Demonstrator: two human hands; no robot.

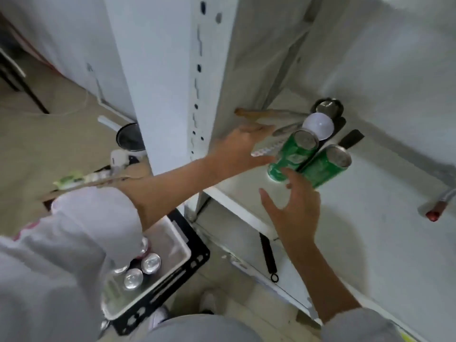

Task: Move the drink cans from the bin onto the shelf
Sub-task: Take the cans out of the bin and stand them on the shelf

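Observation:
Two green drink cans stand side by side on the white shelf: the left can and the right can. My left hand reaches in from the left, fingers spread, just beside the left can and apart from it. My right hand hovers open in front of the cans, a fingertip close to the left can's base. Down at the lower left, a white bin holds several silver-topped cans, partly hidden by my sleeve.
On the shelf behind the cans lie a white bulb, a round metal-topped black object, a wooden-handled tool and a black piece. A perforated white upright stands left. A black brush lies on the lower shelf.

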